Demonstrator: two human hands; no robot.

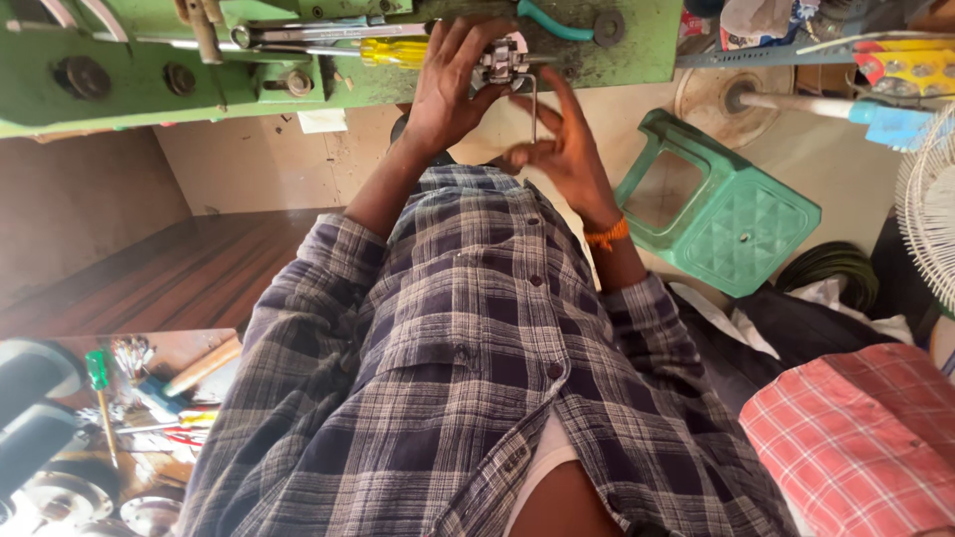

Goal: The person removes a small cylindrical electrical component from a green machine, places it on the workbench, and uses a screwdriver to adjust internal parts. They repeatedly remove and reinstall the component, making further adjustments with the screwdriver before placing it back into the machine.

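Left hand point(453, 85) clamps a metal part point(500, 62) at the green bench point(119, 89); right hand point(562, 149), fingers apart, pinches a hex key point(533, 104). A screwdriver point(393, 50) lies beside, a green stool point(721, 204) nearby.

One head-worn view looks steeply down the torso, close over the workbench point(119, 89).

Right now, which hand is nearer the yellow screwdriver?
Left. The left hand, gripping a metal part, is just beside the screwdriver; the right hand sits farther, lower right.
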